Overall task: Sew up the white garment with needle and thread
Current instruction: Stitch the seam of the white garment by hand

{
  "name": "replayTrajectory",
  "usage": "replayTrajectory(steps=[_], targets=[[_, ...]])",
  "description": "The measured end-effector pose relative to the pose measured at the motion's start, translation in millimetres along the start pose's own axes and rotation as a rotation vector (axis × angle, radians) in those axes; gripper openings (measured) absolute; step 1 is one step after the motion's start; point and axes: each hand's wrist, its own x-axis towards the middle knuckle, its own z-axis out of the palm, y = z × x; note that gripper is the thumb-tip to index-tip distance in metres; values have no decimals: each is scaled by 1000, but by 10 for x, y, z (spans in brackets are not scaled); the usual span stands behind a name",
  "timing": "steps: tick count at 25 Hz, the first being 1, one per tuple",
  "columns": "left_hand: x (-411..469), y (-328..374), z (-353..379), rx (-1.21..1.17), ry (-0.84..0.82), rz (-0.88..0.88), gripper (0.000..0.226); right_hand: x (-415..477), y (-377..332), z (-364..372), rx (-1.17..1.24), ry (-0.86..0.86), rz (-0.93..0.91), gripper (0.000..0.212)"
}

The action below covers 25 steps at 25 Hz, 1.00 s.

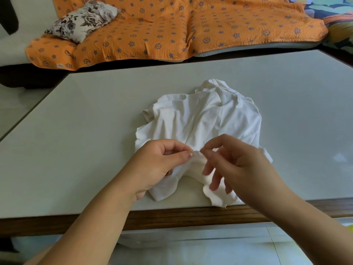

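The white garment (202,119) lies crumpled on the table (86,131), its near part hanging to the front edge. My left hand (160,165) pinches a raised fold of the garment between thumb and forefinger. My right hand (235,161) meets that fold from the right, thumb and forefinger pinched together at the cloth, the other fingers spread downward. The needle and thread are too small to make out.
The table has a pale top and a dark wooden front edge (172,217). Behind it stands a sofa under an orange patterned cover (191,25), with a grey floral cushion (84,20) at the left. Tiled floor shows below.
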Motion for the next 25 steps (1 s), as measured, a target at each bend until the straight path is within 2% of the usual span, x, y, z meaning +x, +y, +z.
replayTrajectory(steps=[2,4,25], targets=[[-2,-6,-4,4,-17,9,9,13,30,23,11,-117,75,11],[-3,-8,1,2,-29,16,11,47,67,21,15,-146,104,12],[-30,22,40,22,2,25,6,84,63,7,19,-140,136,24]])
